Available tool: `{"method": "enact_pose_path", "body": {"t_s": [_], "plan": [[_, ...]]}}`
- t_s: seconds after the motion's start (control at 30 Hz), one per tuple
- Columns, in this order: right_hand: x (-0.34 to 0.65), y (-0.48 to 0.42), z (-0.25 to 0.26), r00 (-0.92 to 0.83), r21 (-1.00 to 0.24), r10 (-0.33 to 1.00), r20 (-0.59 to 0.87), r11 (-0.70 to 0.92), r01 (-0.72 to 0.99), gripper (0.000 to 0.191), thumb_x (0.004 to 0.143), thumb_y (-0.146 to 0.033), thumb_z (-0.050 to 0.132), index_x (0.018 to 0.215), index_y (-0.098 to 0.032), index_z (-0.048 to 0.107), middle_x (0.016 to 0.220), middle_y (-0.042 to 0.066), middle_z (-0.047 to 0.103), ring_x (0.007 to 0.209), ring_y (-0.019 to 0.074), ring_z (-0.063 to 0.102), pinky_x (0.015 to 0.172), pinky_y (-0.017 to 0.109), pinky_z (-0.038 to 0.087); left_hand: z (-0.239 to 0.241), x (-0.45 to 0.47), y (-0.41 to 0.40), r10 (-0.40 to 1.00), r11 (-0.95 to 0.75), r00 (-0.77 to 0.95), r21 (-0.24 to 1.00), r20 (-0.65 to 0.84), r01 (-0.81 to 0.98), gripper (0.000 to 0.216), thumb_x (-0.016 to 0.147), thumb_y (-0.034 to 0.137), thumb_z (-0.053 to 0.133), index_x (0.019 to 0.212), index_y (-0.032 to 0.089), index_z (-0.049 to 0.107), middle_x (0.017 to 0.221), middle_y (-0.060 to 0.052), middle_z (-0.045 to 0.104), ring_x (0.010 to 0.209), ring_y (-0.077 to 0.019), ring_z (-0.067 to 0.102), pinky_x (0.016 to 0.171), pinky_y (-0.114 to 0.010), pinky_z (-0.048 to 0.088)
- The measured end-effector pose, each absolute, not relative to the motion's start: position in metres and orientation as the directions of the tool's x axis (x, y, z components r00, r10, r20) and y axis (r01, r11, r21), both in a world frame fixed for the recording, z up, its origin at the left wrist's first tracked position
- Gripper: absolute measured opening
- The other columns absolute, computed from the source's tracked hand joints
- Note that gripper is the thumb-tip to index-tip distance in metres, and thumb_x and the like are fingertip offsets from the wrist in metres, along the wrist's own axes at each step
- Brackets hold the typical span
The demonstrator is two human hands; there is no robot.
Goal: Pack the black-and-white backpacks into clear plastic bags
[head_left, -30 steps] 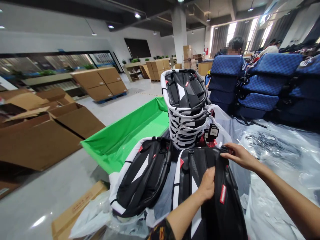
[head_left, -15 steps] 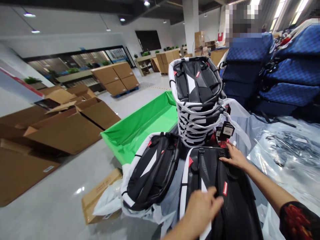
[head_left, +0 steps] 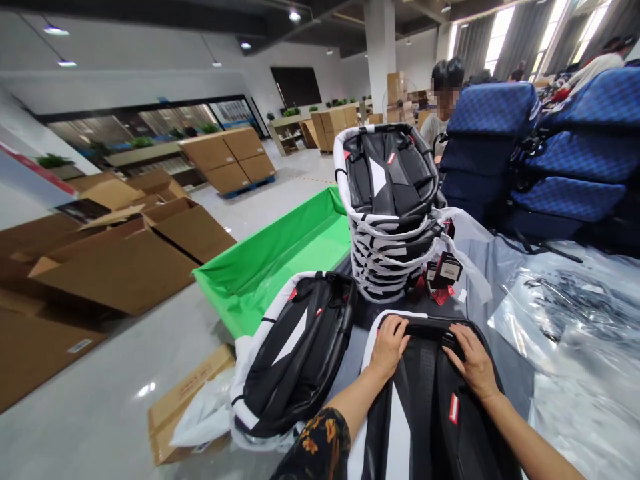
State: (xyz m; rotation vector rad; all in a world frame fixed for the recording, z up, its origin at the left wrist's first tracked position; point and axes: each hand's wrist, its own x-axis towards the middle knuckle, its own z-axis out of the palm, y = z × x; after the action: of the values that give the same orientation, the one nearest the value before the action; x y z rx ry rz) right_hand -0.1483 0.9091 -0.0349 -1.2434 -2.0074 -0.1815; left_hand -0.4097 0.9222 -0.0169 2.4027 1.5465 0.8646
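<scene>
Open cardboard boxes stand at far left, across the floor from a green bin. A black backpack with white trim lies left of a stack of similar bags. Just in front of that stack, a worker's left hand curls close-set fingers over the top of the nearest backpack; the right hand, thumb apart from fingers, touches it near a buckle. Whether either pinches cannot be told. Blue checked bags and clear plastic occupy the right.

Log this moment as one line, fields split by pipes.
left hand: on top edge of near backpack | right hand: on same edge | second backpack: to its left | backpack stack: beyond both
</scene>
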Motion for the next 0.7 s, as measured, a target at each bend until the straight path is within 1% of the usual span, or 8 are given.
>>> {"method": "enact_pose_path", "body": {"t_s": [0.13, 0.27, 0.4, 0.5, 0.57, 0.6, 0.67, 0.7], "plan": [[-0.149, 0.887, -0.058, -0.277, -0.188, 0.694, 0.665, 0.515, 0.837, 0.044, 0.101, -0.036, 0.054, 0.142, -0.020, 0.050, 0.124, 0.012, 0.067, 0.119, 0.0267, 0.063, 0.102, 0.045, 0.055, -0.043, -0.416, 0.902, 0.884, -0.431, 0.313, 0.345, 0.347, 0.834, 0.035, 0.096, 0.004, 0.050, 0.125, 0.020, 0.062, 0.115, -0.010, 0.068, 0.113, -0.0238, 0.064, 0.100, -0.044, 0.055], [-0.147, 0.887, -0.081, -0.286, -0.191, 0.803, 0.523, 0.437, 0.879, 0.039, 0.103, -0.043, 0.048, 0.130, -0.019, 0.059, 0.121, 0.012, 0.070, 0.114, 0.0262, 0.066, 0.101, 0.043, 0.055, -0.060, -0.409, 0.918, 0.911, -0.404, 0.359, 0.274, 0.202, 0.873, 0.026, 0.096, 0.006, 0.053, 0.112, 0.019, 0.069, 0.095, -0.008, 0.070, 0.090, -0.0230, 0.067, 0.081, -0.038, 0.059], [-0.146, 0.924, -0.086, -0.270, -0.189, 0.903, 0.336, 0.345, 0.919, 0.036, 0.102, -0.045, 0.049, 0.120, -0.019, 0.066, 0.108, 0.012, 0.073, 0.102, 0.0254, 0.070, 0.090, 0.039, 0.057, -0.056, -0.388, 0.971, 0.933, -0.357, 0.357, 0.224, 0.041, 0.907, 0.022, 0.094, 0.005, 0.053, 0.096, 0.015, 0.072, 0.092, -0.011, 0.071, 0.092, -0.0249, 0.068, 0.083, -0.039, 0.058], [-0.146, 0.960, -0.076, -0.229, -0.160, 0.949, 0.218, 0.266, 0.950, 0.033, 0.098, -0.045, 0.057, 0.115, -0.019, 0.068, 0.103, 0.013, 0.073, 0.097, 0.0284, 0.070, 0.078, 0.039, 0.056, -0.039, -0.376, 0.996, 0.943, -0.314, 0.330, 0.208, -0.050, 0.926, 0.023, 0.097, 0.013, 0.050, 0.097, 0.012, 0.074, 0.092, -0.014, 0.073, 0.094, -0.0270, 0.069, 0.084, -0.039, 0.057], [-0.146, 0.978, -0.070, -0.199, -0.150, 0.967, 0.159, 0.222, 0.963, 0.032, 0.095, -0.047, 0.061, 0.112, -0.021, 0.069, 0.103, 0.012, 0.073, 0.096, 0.0287, 0.070, 0.075, 0.037, 0.055, -0.028, -0.372, 0.989, 0.945, -0.302, 0.321, 0.205, -0.065, 0.931, 0.033, 0.102, 0.033, 0.050, 0.116, 0.011, 0.071, 0.107, -0.018, 0.073, 0.107, -0.0310, 0.067, 0.092, -0.043, 0.055], [-0.147, 0.983, -0.068, -0.184, -0.148, 0.973, 0.137, 0.204, 0.968, 0.032, 0.095, -0.048, 0.061, 0.110, -0.022, 0.069, 0.102, 0.011, 0.073, 0.094, 0.0283, 0.070, 0.073, 0.036, 0.054, -0.024, -0.370, 0.979, 0.940, -0.320, 0.337, 0.217, -0.046, 0.922, 0.049, 0.101, 0.047, 0.051, 0.131, 0.011, 0.064, 0.122, -0.021, 0.068, 0.120, -0.0347, 0.062, 0.100, -0.048, 0.051], [-0.152, 0.985, -0.068, -0.158, -0.146, 0.981, 0.111, 0.173, 0.974, 0.031, 0.096, -0.048, 0.058, 0.108, -0.022, 0.068, 0.099, 0.011, 0.073, 0.092, 0.0283, 0.070, 0.071, 0.036, 0.054, -0.021, -0.365, 0.954, 0.914, -0.390, 0.406, 0.265, -0.006, 0.882, 0.085, 0.091, 0.073, 0.049, 0.154, 0.017, 0.041, 0.153, -0.024, 0.045, 0.145, -0.0430, 0.038, 0.114, -0.059, 0.038], [-0.156, 0.982, -0.069, -0.147, -0.145, 0.983, 0.109, 0.162, 0.976, 0.031, 0.097, -0.046, 0.056, 0.109, -0.020, 0.068, 0.099, 0.013, 0.072, 0.093, 0.0294, 0.069, 0.072, 0.037, 0.054, -0.023, -0.362, 0.942, 0.895, -0.426, 0.447, 0.295, -0.002, 0.855, 0.093, 0.087, 0.081, 0.046, 0.159, 0.022, 0.032, 0.162, -0.023, 0.032, 0.150, -0.0460, 0.025, 0.117, -0.065, 0.031]]}}
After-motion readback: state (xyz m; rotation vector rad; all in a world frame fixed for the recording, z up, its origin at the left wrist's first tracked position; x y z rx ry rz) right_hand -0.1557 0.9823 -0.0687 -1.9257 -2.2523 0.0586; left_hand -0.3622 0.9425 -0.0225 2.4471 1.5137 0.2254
